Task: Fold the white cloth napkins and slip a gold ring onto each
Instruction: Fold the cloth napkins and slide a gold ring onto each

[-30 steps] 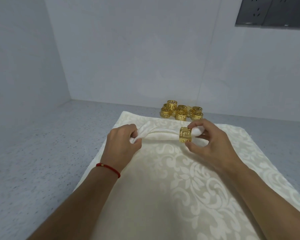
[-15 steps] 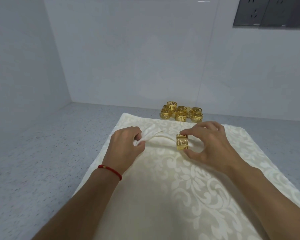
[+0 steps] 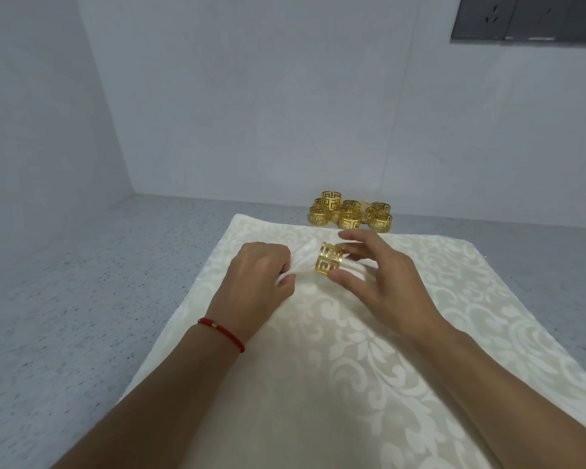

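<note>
Now the right hand (image 3: 383,279) pinches the gold ring (image 3: 329,263) between thumb and fingers, already around the rolled white napkin (image 3: 301,260). The left hand (image 3: 256,282) grips the napkin's end, fingers curled. Both forearms reach forward over the patterned cloth (image 3: 318,384). Many spare rings (image 3: 351,214) wait behind, so I judge much work remains.

The right hand (image 3: 383,282) hides the napkin's (image 3: 303,260) far end.
</note>
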Motion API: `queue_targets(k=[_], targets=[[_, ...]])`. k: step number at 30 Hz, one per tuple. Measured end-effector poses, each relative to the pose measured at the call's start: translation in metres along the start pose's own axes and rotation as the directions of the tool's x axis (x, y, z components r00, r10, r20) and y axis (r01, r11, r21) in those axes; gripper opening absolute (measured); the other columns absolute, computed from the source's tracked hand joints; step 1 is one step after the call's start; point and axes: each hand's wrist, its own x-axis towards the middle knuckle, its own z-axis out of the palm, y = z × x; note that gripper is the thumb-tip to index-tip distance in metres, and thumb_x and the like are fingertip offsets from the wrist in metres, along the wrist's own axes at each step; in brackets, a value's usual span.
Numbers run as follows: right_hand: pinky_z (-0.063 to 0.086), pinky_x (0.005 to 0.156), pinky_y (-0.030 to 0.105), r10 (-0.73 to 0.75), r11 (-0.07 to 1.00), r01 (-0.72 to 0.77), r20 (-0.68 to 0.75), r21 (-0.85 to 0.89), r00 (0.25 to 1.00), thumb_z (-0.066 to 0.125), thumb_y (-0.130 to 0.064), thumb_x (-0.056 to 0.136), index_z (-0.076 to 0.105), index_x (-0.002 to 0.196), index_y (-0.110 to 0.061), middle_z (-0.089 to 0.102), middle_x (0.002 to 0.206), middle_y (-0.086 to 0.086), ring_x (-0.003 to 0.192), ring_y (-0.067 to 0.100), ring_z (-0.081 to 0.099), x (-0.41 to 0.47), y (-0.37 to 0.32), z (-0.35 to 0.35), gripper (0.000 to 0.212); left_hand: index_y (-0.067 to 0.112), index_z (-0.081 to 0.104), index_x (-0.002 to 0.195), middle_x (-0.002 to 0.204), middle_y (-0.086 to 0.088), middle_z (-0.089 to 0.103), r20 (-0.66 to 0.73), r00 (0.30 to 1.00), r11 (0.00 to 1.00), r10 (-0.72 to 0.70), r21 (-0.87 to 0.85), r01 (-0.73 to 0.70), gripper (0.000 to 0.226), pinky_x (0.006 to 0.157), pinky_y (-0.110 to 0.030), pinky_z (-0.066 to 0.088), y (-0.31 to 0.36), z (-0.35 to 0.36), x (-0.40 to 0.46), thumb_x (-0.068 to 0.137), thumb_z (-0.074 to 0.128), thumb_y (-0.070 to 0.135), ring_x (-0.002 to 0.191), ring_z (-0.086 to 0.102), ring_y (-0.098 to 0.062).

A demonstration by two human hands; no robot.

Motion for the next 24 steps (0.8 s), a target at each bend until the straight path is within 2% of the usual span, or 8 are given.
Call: queue_targets(k=[3,8,11,14,16,18,20,24], targets=[[0.051,0.102,0.031,0.115,0.965,-0.103,-0.033,0.242,0.993,0.084,-0.031,0.084,0.058,0.118,-0.03,0.072,0.117,-0.018,0.111,-0.004,0.065,-0.002,-0.007,0.006,0.043,0.013,0.041,0.06,0.055,0.004,0.041,-0.022,1.0,1.0,-0.009,0.004,0.009,0.039,0.06,-0.01,0.023,0.002,0.001,-0.001,0.064,0.078,0.0,0.055,0.036,-0.017],[0.052,0.105,0.037,0.207,0.848,-0.191,0.023,0.495,0.978,0.077,-0.021,0.092,0.071,0.117,-0.022,0.076,0.113,-0.009,0.109,0.006,0.07,-0.003,-0.01,0.008,0.026,0.008,0.048,0.061,0.055,0.002,0.046,-0.067,0.995,0.997,-0.072,0.005,0.072,0.031,0.069,-0.006,0.029,-0.002,0.0,-0.002,0.066,0.078,0.001,0.056,0.043,-0.019],[0.052,0.103,0.028,0.221,0.85,-0.18,-0.024,0.495,0.975,0.071,-0.012,0.096,0.078,0.114,-0.02,0.075,0.117,-0.012,0.111,0.0,0.068,0.0,-0.008,0.005,0.021,0.009,0.051,0.064,0.059,0.002,0.052,-0.067,0.995,0.997,-0.071,0.002,0.071,0.029,0.081,-0.004,0.029,-0.004,0.001,-0.002,0.067,0.079,0.003,0.06,0.047,-0.019],[0.052,0.082,0.022,0.27,0.851,-0.22,-0.036,0.477,0.962,0.076,-0.018,0.091,0.079,0.106,-0.028,0.079,0.092,-0.007,0.088,0.005,0.073,0.002,-0.006,0.005,0.018,0.009,0.052,0.064,0.062,0.001,0.055,-0.076,0.995,0.998,-0.07,0.001,0.07,0.029,0.081,-0.005,0.029,-0.002,0.002,-0.002,0.068,0.079,0.003,0.062,0.05,-0.02],[0.051,0.07,0.025,0.32,0.859,-0.255,-0.078,0.444,0.944,0.081,-0.025,0.086,0.077,0.095,-0.029,0.076,0.081,-0.005,0.074,0.008,0.069,0.004,-0.005,0.006,0.011,0.011,0.05,0.064,0.06,0.004,0.051,-0.075,0.996,0.999,-0.044,0.014,0.045,0.031,0.081,-0.012,0.027,0.001,0.003,-0.003,0.068,0.079,0.003,0.062,0.046,-0.019],[0.052,0.071,0.033,0.34,0.866,-0.277,-0.085,0.416,0.937,0.08,-0.025,0.083,0.073,0.085,-0.024,0.075,0.082,-0.004,0.071,0.013,0.066,0.006,-0.004,0.007,0.008,0.014,0.046,0.066,0.059,0.006,0.046,-0.075,0.997,0.999,-0.007,0.036,0.01,0.034,0.092,-0.023,0.03,0.004,0.006,-0.003,0.07,0.078,0.004,0.06,0.041,-0.016],[0.053,0.071,0.038,0.339,0.855,-0.298,-0.024,0.425,0.94,0.077,-0.019,0.085,0.071,0.081,-0.018,0.071,0.075,0.0,0.07,0.017,0.065,0.007,-0.004,0.007,0.007,0.016,0.044,0.067,0.06,0.007,0.043,-0.07,0.997,0.997,0.026,0.068,-0.022,0.034,0.102,-0.031,0.031,0.006,0.007,-0.003,0.073,0.076,0.006,0.058,0.043,-0.015],[0.056,0.074,0.036,0.367,0.842,-0.338,0.014,0.42,0.93,0.075,-0.017,0.089,0.075,0.083,-0.02,0.074,0.074,-0.002,0.07,0.016,0.072,0.01,-0.002,0.004,0.007,0.018,0.04,0.068,0.062,0.011,0.035,-0.065,0.996,0.992,0.057,0.112,-0.05,0.034,0.103,-0.035,0.032,0.006,0.008,-0.003,0.074,0.071,0.005,0.058,0.039,-0.013]])
